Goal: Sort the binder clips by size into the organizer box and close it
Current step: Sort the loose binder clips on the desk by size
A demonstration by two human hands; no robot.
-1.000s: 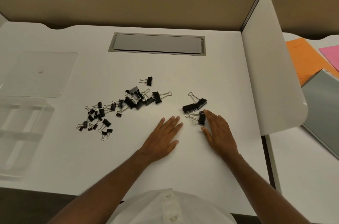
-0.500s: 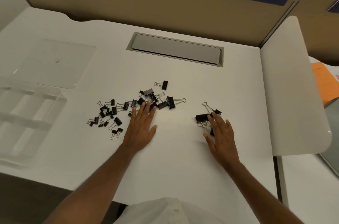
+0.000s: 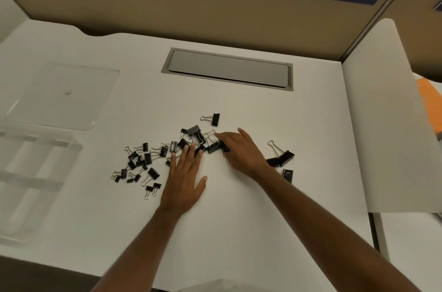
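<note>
Since half a second ago the right hand [image 3: 241, 151] has left the little group of big clips [image 3: 283, 160] it was resting on and reached over left into the main pile of binder clips [image 3: 191, 141]. The left hand [image 3: 185, 177] has barely shifted and is still at the near edge of that pile.

Right hand now: index finger stretched out toward a wire handle, the other fingers curled down over a large clip [image 3: 224, 145]. Looks like it's got hold of that one, though the contact itself is hidden under the fingers, so call it probable. My guess is it's fishing another big one out to join the group on the right, which would explain why those three sit well apart from everything else (pre-sorting on the desk before anything goes in the box).

Left hand is flat, fingers straight and spread, fingertips [image 3: 189, 148] touching the nearest clips, holding nothing. Probably pinning the pile so it doesn't get dragged along.

The small clips [image 3: 138, 162] are scattered to the left, mid-sized ones more in the middle, one loner [image 3: 214, 119] behind the pile. The clear organizer box [image 3: 35, 172] sits open at the far left of the desk [image 3: 239, 220], nothing in it that I can see, with its lid [image 3: 64, 95] lying flat just behind it. So sorting has barely started and closing is a long way off.
</note>
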